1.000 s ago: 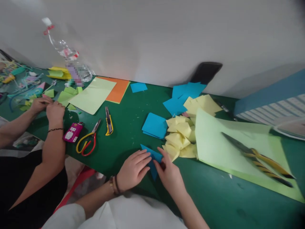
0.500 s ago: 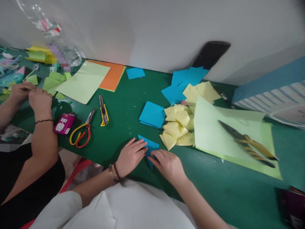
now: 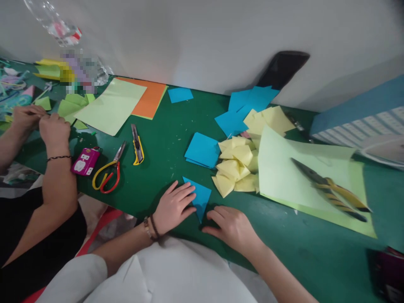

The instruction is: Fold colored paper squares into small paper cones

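Left hand (image 3: pixel 176 206) on blue triangle (image 3: pixel 202 195)

Left hand: fingers slightly spread, tips on left side of blue triangle, which lies on green table (image 3: pixel 164 168). Right hand (image 3: pixel 232 228): curled, thumb and fingers a bit apart, near triangle's lower tip. Blue stack (image 3: pixel 202 148) beyond, yellow pieces (image 3: pixel 236 165) right beside it. Cutter (image 3: pixel 137 147) and scissors (image 3: pixel 110 168) off left.

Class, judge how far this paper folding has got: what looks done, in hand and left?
The heaped yellow pieces look folded. In hand is a blue triangle, with the left hand on it and the right hand just off it. Apparently left are the flat blue squares, which look unfolded.
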Demonstrator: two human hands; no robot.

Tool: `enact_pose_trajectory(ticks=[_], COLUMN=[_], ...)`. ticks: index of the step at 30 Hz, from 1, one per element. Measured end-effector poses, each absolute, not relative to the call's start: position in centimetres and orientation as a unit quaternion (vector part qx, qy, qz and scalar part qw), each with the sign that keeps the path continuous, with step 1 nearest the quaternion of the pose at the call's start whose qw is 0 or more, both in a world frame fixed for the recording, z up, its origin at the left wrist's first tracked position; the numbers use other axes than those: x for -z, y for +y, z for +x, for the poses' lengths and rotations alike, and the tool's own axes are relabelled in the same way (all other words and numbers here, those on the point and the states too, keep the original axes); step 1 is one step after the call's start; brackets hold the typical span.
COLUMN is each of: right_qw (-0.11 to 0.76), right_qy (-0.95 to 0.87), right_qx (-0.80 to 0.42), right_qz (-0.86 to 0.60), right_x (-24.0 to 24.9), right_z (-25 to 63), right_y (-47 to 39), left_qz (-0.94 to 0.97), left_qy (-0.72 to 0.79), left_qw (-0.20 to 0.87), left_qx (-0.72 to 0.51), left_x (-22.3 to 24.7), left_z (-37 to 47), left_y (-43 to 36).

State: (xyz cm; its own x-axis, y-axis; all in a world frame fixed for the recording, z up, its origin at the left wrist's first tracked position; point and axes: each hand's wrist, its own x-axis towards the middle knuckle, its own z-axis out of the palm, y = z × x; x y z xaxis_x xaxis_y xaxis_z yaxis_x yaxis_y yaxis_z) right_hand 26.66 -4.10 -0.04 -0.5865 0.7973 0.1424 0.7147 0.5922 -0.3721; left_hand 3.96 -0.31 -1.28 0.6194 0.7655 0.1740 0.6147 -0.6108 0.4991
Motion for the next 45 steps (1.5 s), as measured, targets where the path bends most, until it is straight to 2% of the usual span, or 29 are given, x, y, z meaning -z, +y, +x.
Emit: enact_pose_trajectory(ticks=[5,9,26,39,45], right_qw=[0.217,0.231,0.202,0.224,0.188], right_qy=[-0.799,-0.764,-0.755,-0.702,-0.716], right_qx=[-0.166,-0.160,-0.142,-0.150,-0.141], right_qz=[-0.536,-0.581,-0.608,-0.659,-0.658], right_x=[-0.3,-0.2,0.9,0.6,0.6], right_z=[27.0,26.2,24.6,24.7,24.1], right_y=[-5.4,-5.5,-5.6,-5.9,-6.2], left_qz=[0.875,0.877,0.879,0.847,0.840], left_qy=[0.392,0.388,0.416,0.466,0.468], left_qw=[0.199,0.188,0.164,0.227,0.252], left_qx=[-0.203,-0.211,-0.164,-0.116,-0.108], left_x=[1.5,1.6,0.9,-1.3,-1.3], left_z=[4.0,4.0,4.4,6.1,5.5], left_y=[-0.4,-0.4,-0.4,1.8,1.8])
